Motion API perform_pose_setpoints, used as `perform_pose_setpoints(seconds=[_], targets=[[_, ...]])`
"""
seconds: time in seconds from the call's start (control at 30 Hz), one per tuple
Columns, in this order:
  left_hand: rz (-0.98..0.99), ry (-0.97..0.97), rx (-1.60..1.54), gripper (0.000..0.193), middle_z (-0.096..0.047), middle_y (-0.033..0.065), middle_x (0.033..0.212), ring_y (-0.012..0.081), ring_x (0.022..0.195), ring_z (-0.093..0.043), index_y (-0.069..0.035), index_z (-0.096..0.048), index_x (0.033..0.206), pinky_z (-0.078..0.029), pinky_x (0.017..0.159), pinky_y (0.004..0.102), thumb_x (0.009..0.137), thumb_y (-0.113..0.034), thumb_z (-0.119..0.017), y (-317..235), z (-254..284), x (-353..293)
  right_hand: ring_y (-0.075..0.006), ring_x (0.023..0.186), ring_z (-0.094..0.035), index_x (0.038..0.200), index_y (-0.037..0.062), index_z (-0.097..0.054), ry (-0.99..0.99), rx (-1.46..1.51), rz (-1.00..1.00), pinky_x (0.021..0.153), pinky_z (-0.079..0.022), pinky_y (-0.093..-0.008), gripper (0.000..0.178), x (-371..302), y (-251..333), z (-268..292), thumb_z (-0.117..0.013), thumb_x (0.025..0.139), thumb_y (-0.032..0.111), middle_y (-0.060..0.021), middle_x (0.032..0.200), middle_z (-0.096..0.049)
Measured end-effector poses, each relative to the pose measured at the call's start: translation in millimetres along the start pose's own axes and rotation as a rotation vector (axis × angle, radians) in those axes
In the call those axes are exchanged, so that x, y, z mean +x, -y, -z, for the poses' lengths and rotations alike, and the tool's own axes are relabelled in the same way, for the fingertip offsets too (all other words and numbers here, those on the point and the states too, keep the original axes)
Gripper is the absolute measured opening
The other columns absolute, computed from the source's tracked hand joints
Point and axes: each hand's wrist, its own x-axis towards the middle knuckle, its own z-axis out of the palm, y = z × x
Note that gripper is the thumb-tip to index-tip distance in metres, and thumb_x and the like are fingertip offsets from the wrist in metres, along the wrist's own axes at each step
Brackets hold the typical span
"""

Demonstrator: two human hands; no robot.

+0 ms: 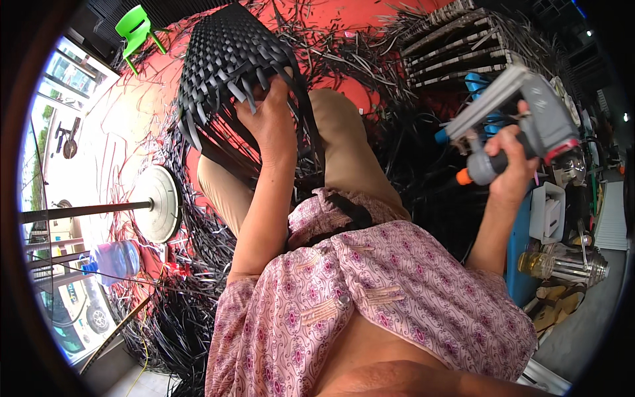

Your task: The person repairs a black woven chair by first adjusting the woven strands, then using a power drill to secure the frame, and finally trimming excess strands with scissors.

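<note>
A black basket (235,49), woven from flat strips, leans over my knees with its loose strip ends hanging towards me. My left hand (268,116) grips its near edge beside my right knee, the fingers partly hidden among the strips. Off to the right, apart from the basket, my right hand (510,155) is wrapped round the handle of a grey nail gun (552,119). The tool has a long, pale magazine pointing up and left, and an orange tip at the handle's end.
Black strips (344,53) litter the red floor. A slatted rack (456,43) stands at the far right, a green chair (134,30) at the far left. On the left are a round base with a pole (157,204) and a water bottle (116,261). A glass jar (536,263) sits right.
</note>
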Motion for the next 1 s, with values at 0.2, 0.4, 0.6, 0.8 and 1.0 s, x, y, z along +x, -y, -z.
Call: perform_pose_setpoints(seconds=[0.2, 0.4, 0.6, 0.8, 1.0], targets=[[-0.054, -0.003, 0.041, 0.015, -0.071, 0.0017, 0.098, 0.0109, 0.089, -0.063, 0.002, -0.069, 0.101, -0.048, 0.083, 0.0265, 0.086, 0.002, -0.068, 8, 2, 0, -0.0102, 0.061, -0.056, 0.077, 0.0048, -0.063, 0.291, -0.111, -0.198, 0.059, -0.046, -0.0253, 0.008, -40, -28, -88, -0.069, 0.081, 0.009, -0.0010, 0.068, -0.060], [-0.038, 0.031, -0.039, 0.027, -0.069, 0.0056, 0.105, 0.0133, 0.092, -0.066, 0.001, -0.063, 0.114, -0.055, 0.083, 0.0280, 0.088, 0.007, -0.064, 20, 8, 3, -0.0258, 0.094, -0.069, 0.101, 0.0104, -0.071, 0.665, -0.941, 0.854, 0.085, -0.053, -0.0404, 0.025, -47, -68, -106, -0.076, 0.079, 0.020, -0.0042, 0.099, -0.073], [0.068, 0.014, -0.007, 0.037, -0.067, 0.0085, 0.116, 0.0149, 0.104, -0.064, 0.001, -0.056, 0.126, -0.049, 0.093, 0.0288, 0.090, 0.007, -0.064, 35, 22, 4, -0.0200, 0.078, -0.071, 0.101, 0.0032, -0.065, 0.788, -0.227, 0.189, 0.071, -0.054, -0.0324, 0.032, -45, -69, -129, -0.081, 0.075, 0.013, -0.0093, 0.088, -0.072], [-0.010, 0.050, -0.002, 0.036, -0.066, 0.0057, 0.116, 0.0139, 0.105, -0.062, -0.001, -0.056, 0.127, -0.047, 0.094, 0.0274, 0.093, 0.000, -0.067, 49, 29, 5, -0.0252, 0.089, -0.066, 0.111, 0.0070, -0.065, 0.852, -0.482, 0.376, 0.075, -0.053, -0.0398, 0.023, -44, -72, -140, -0.063, 0.090, 0.015, -0.0083, 0.101, -0.067], [0.034, 0.047, -0.113, 0.036, -0.067, 0.0058, 0.113, 0.0120, 0.103, -0.061, -0.001, -0.057, 0.126, -0.047, 0.094, 0.0276, 0.093, -0.003, -0.069, 42, 24, 1, -0.0243, 0.099, -0.070, 0.113, 0.0043, -0.066, 0.766, -0.370, 0.349, 0.088, -0.053, -0.0364, 0.037, -42, -61, -145, -0.076, 0.079, 0.013, -0.0111, 0.106, -0.071]])
